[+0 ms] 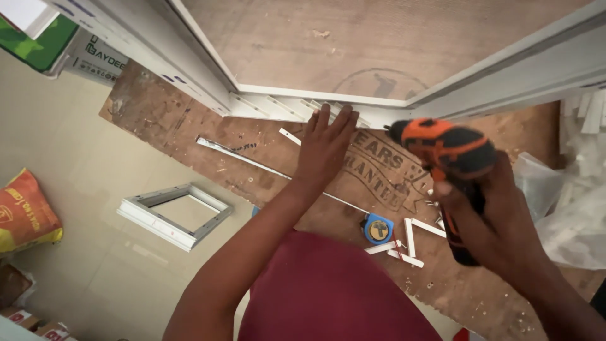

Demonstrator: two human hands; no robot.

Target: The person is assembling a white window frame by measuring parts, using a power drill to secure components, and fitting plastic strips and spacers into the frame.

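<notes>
My left hand [325, 148] lies flat, fingers spread, pressing on the corner of the white window frame [297, 106] that rests on the plywood desk [189, 123]. My right hand [489, 218] is clamped around the grip of the orange and black cordless drill [448, 148], held just right of that corner. A blue tape measure [379, 228] and short white strips [404, 249] lie near me.
</notes>
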